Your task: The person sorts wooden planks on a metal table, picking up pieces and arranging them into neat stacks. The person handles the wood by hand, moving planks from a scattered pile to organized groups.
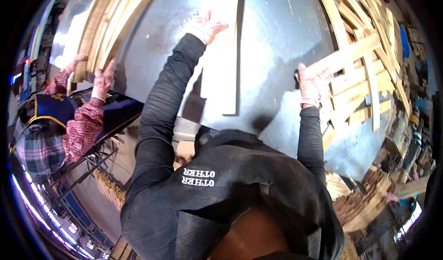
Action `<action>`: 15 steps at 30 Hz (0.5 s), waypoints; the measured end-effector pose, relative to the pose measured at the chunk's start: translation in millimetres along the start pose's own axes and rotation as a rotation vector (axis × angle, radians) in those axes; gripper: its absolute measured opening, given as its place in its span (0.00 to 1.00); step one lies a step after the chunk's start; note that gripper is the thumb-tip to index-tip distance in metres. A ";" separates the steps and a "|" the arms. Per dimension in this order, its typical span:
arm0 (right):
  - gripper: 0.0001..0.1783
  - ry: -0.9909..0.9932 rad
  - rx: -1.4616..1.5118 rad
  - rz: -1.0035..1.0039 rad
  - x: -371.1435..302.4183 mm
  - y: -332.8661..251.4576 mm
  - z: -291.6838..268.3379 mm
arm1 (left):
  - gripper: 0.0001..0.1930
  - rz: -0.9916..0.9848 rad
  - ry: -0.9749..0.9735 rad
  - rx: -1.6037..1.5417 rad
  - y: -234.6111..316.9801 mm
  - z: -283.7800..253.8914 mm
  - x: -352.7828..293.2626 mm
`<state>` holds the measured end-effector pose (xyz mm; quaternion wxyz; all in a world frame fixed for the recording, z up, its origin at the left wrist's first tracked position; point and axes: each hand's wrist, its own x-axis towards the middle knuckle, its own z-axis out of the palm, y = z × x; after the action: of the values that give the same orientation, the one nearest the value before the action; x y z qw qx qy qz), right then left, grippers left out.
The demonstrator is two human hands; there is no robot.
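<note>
My left hand (207,28), in a pale, reddish-marked glove, reaches far forward with its fingers spread. It is over the left edge of a long pale wooden board (227,82) lying on the metal table (281,34); whether it touches the board I cannot tell. At the right, my right hand (314,85), gloved alike, is closed round the near end of a wooden slat (348,53). That slat slants away to the right over a loose heap of slats (360,87). The palm side of this hand is hidden.
At the left, a co-worker in a plaid head covering (41,151) has both gloved hands on a bundle of wooden slats (108,29). More long slats (334,17) lie along the table's right side. Rough timber pieces (362,197) are stacked below the table at the lower right.
</note>
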<state>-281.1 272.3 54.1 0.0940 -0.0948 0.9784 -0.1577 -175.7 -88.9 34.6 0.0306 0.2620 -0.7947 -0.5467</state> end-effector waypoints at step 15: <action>0.51 -0.278 1.970 -0.033 -13.6 7.2 28.8 | 0.44 -0.420 0.267 1.189 -78.4 -142.2 21.7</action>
<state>-263.0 273.6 27.0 0.2424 -0.0056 0.3894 -0.8886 -116.7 -240.7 17.0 -0.1287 0.4500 -0.8832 0.0300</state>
